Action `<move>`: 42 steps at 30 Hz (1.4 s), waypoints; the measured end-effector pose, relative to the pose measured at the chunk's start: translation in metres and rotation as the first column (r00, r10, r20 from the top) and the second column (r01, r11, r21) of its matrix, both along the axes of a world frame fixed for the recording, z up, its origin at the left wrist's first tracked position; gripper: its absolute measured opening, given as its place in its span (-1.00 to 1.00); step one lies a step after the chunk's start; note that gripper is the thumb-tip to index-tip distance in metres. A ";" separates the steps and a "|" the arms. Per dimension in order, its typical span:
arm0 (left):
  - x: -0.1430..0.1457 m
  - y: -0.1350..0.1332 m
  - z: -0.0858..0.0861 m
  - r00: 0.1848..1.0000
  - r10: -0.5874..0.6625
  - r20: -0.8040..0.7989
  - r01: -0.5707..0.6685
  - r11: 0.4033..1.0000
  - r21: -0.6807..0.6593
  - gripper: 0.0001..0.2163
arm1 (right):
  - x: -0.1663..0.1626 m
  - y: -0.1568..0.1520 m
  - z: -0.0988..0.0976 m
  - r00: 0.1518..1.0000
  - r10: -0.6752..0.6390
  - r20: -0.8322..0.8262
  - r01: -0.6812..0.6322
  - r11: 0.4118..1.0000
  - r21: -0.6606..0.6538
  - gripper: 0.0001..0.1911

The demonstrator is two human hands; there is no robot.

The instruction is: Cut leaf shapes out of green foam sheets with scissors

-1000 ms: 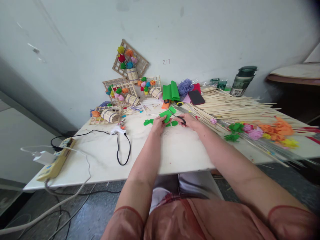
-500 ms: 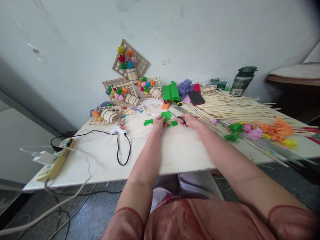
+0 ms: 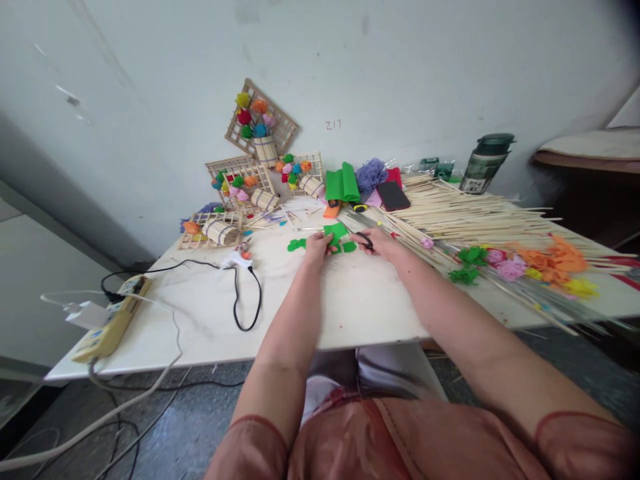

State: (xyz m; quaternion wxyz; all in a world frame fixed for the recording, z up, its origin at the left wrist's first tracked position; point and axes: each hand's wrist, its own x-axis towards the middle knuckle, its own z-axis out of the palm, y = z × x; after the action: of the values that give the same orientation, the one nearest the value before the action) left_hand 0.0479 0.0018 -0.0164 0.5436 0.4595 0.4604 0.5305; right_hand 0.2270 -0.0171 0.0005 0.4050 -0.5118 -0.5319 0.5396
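Left hand (image 3: 317, 249) pinches the green crepe paper sheet (image 3: 337, 231) by its near left side, thumb on top, in the middle of the white table (image 3: 370, 300). I think this sheet is very light, thin and soft, so it would bend and droop if held by just one corner. It looks easy to rip or wrinkle, and it should not be slippery, so a small, gentle squeeze is enough. A good place to hold it is near the edge, with the flat part sticking out and the fingers away from the blades. Behind it, the green paper roll (image 3: 343, 183) looks soft too, but thicker. A small green paper scrap (image 3: 349, 247) lies just to the right of the sheet, and it looks light enough to blow away. Next come the black-handled scissors (image 3: 368, 240), which should be hard and stiff, and best held by the finger loops. Right hand (image 3: 381, 243) is curled around those handles, but the blades are too small and blurry to tell how far apart they are, or if they touch the sheet
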 end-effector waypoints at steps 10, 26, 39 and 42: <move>0.003 -0.003 0.004 0.998 0.033 0.052 -0.030 0.997 -0.066 -0.87 | 0.001 0.006 -0.005 0.999 -0.038 -0.025 0.040 0.997 0.064 -0.76; -0.003 0.001 0.005 0.848 0.206 0.489 -0.202 0.977 -0.062 -0.90 | -0.002 -0.009 0.011 0.990 0.066 0.122 -0.069 0.997 0.025 -0.78; 0.000 0.000 0.005 0.878 0.164 0.451 -0.139 0.986 -0.086 -0.87 | -0.002 -0.016 0.015 0.975 0.170 0.146 -0.179 0.982 0.053 -0.76; 0.001 0.000 0.003 0.886 0.132 0.444 -0.113 0.991 -0.070 -0.90 | -0.004 -0.016 0.014 0.977 0.164 0.136 -0.171 0.984 0.045 -0.78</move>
State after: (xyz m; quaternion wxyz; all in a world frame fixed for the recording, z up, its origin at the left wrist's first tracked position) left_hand 0.0486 0.0022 -0.0130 0.6100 0.2837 0.3621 0.6453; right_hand 0.2231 -0.0330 0.0149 0.3363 -0.4880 -0.6140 0.5213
